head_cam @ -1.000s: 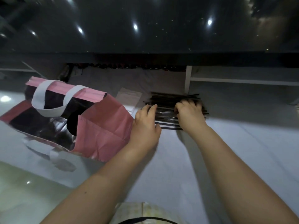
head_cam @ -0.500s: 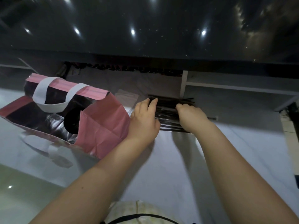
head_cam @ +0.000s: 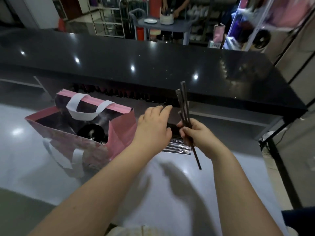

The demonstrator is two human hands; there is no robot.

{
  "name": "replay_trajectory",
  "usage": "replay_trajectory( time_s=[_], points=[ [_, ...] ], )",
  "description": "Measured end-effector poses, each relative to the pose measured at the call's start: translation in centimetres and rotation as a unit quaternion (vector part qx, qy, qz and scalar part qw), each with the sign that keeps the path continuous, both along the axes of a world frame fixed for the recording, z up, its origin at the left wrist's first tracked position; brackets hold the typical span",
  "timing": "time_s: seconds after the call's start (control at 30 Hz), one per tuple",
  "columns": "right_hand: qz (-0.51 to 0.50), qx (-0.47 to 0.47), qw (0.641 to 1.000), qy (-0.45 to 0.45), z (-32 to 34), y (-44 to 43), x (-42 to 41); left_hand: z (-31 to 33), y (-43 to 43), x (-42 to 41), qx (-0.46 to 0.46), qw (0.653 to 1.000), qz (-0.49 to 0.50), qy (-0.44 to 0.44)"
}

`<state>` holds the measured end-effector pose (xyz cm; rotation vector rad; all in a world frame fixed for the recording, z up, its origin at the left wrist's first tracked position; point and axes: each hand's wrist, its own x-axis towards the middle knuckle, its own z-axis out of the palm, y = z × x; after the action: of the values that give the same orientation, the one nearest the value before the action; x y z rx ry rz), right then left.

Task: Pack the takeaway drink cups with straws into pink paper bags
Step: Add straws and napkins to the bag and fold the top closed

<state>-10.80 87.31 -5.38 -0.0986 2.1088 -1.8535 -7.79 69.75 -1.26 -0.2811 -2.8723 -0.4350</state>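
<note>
The right hand (head_cam: 199, 138) has lifted a few straws (head_cam: 185, 106) off the pile (head_cam: 177, 147) just right of the bag (head_cam: 119, 133) and grips them upright; a moment ago both hands lay on that pile. The left hand (head_cam: 153, 126), fingers straight, rests over it beside the bag. A cup (head_cam: 90, 133) sits inside the bag, so the straws probably go in next.

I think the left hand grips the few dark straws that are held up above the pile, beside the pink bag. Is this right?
Not quite. In the head view it is the right hand that grips the few dark straws held up above the pile, beside the pink bag. The left hand is open, fingers straight, over the pile.
</note>
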Motion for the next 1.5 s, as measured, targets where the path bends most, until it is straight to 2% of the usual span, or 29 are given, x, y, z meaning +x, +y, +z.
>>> replay_trajectory(
  time_s=[0.13, 0.37, 0.43, 0.57, 0.63, 0.73, 0.83, 0.9, 1.03, 1.17, 1.23, 1.33, 1.43, 1.5],
  points=[
    [0.003, -0.111, 0.994, -0.009, 3.1, -1.1, 0.2, 2.4, -1.4, 0.6, 0.001, 1.0, 0.003, -0.005],
    [0.013, -0.182, 0.983, 0.024, 7.8, -5.4, -0.7, 6.5, -7.0, 1.1, 0.057, 0.997, -0.024, 0.039],
    [0.011, -0.161, 0.986, 0.05, 8.8, -7.2, -0.7, 7.0, -9.5, 1.1, 0.059, 0.997, -0.009, 0.041],
    [-0.071, -0.044, 0.988, 0.132, 10.6, -11.1, -1.1, 6.9, -15.0, 1.3, 0.047, 0.998, 0.014, 0.043],
    [-0.102, -0.071, 0.982, 0.144, 11.8, -12.8, -1.1, 6.6, -18.2, 1.3, 0.059, 0.997, 0.006, 0.042],
    [-0.089, -0.124, 0.972, 0.181, 13.5, -15.9, -0.9, 6.2, -23.2, 0.4, 0.103, 0.994, -0.016, 0.024],
    [-0.075, -0.123, 0.968, 0.207, 14.4, -20.2, -0.8, 5.7, -27.0, -0.9, 0.148, 0.986, -0.057, -0.055],
    [-0.082, -0.118, 0.967, 0.212, 14.6, -23.1, -0.8, 5.3, -28.7, -1.7, 0.14, 0.982, -0.088, -0.093],
    [-0.096, -0.128, 0.962, 0.22, 14.6, -27.4, -1.0, 5.2, -30.8, -3.6, 0.108, 0.977, -0.143, -0.115],
    [-0.03, -0.121, 0.968, 0.219, 12.8, -29.7, -0.9, 5.7, -31.4, -4.7, 0.071, 0.966, -0.227, -0.1],
    [0.019, -0.078, 0.974, 0.21, 10.8, -30.0, -0.6, 5.6, -31.6, -4.9, 0.093, 0.953, -0.268, -0.103],
    [0.037, 0.14, 0.975, 0.166, 8.8, -29.0, -0.3, 4.8, -32.2, -5.3, 0.068, 0.954, -0.265, -0.126],
    [0.059, 0.371, 0.919, 0.118, 8.1, -28.1, -0.2, 4.1, -32.9, -5.6, 0.112, 0.948, -0.262, -0.139],
    [0.056, 0.458, 0.88, 0.11, 7.6, -28.2, -0.4, 3.9, -33.3, -5.7, 0.133, 0.945, -0.265, -0.14]
  ],
)
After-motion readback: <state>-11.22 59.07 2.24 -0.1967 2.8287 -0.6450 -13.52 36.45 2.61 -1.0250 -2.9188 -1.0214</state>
